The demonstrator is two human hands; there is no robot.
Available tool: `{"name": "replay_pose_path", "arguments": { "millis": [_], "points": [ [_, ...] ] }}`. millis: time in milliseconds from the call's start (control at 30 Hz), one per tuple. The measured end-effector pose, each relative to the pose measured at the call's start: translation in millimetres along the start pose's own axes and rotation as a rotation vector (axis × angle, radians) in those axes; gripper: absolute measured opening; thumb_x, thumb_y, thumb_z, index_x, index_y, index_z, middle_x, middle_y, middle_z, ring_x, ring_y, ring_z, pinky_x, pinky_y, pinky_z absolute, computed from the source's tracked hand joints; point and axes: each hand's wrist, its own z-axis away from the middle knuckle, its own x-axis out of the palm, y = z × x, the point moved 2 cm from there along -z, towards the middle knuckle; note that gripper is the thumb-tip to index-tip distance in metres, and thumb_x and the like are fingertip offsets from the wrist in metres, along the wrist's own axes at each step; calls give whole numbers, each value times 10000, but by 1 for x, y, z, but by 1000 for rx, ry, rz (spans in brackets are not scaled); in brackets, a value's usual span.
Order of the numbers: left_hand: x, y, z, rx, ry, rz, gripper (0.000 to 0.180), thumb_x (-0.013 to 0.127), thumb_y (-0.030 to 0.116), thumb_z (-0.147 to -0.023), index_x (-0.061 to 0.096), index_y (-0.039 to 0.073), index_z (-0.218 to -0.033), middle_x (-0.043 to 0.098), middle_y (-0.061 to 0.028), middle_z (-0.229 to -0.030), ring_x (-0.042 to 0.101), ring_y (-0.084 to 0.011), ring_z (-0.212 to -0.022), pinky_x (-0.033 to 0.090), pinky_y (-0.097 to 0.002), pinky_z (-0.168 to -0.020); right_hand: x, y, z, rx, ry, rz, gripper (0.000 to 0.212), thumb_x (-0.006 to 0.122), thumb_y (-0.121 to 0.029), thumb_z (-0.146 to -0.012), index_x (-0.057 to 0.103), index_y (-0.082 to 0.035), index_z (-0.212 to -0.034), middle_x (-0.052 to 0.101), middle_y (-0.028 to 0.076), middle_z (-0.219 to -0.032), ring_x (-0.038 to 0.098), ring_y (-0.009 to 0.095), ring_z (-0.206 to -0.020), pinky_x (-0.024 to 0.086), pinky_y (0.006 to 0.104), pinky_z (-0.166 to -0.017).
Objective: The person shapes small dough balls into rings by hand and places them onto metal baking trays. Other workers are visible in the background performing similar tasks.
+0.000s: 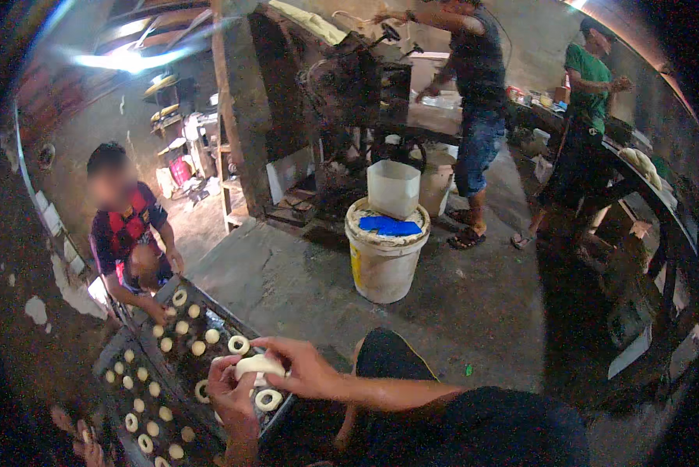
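Over the near end of a dark baking tray [179,372], my left hand [234,395] and my right hand [301,369] grip one pale piece of dough [259,365] between them. The fingers of both are closed on it, and it looks stretched, partly hidden by the fingers. Right below my hands lies a dough ring [268,400] on the tray. Another dough ring [239,345] sits just beyond them. Farther up the same tray are several round dough balls [198,348] and more rings.
A second tray [123,405] of dough pieces lies to the left. A person [127,226] reaches onto the far tray end; another person's hand [84,440] shows lower left. Ahead stands a white bucket [384,268] bearing a square container [394,189]. Two people stand farther back.
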Motion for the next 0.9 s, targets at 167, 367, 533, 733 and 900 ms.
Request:
{"name": "replay_pose_path", "arguments": {
  "millis": [167, 367, 533, 733, 900],
  "points": [
    [-16, -11, -5, -160, -266, -100, 832, 706, -75, -778, 274, 101, -1467, 685, -139, -991, 673, -174, -862, 534, -249, -650, 10, 26, -20, -8, 23, 253, 217, 728, -156, -737, 678, 21, -852, 632, 138, -863, 635, 260, -789, 486, 358, -685],
    [-61, -24, -14, 152, 45, -527, 632, 661, -88, -711, 493, 50, -1305, 635, -92, -995, 634, -179, -877, 548, -283, -688, 47, 20, -11, 272, -374, -575, 249, 673, -110, -814, 637, -22, -1044, 655, 69, -956, 648, 203, -920, 497, 313, -792],
    [-86, -22, -10, -44, -15, 242, 599, 555, -80, -687, 531, 57, -1270, 643, -128, -1009, 648, -198, -812, 542, -310, -650, 58, 1, -37, 430, -605, -841, 595, 665, 40, -782, 440, -67, -1323, 645, 70, -1043, 654, 160, -903, 510, 260, -717],
    [-83, 14, -5, -189, -250, 142, 659, 624, 73, -793, 388, 49, -1408, 599, -253, -1189, 670, -242, -802, 543, -296, -611, 68, 8, -50, 508, -389, -808, 736, 589, 107, -687, 424, -118, -1368, 601, 47, -1019, 579, 140, -740, 492, 287, -665],
    [-107, 14, -9, -235, -7, -294, 721, 612, 258, -841, 358, 60, -1486, 651, -181, -1038, 629, -229, -791, 486, -380, -722, 84, 29, -29, 515, -610, -422, 446, 580, -20, -743, 584, -1, -1189, 646, 68, -1073, 617, 169, -977, 478, 298, -879]
  ]
}}
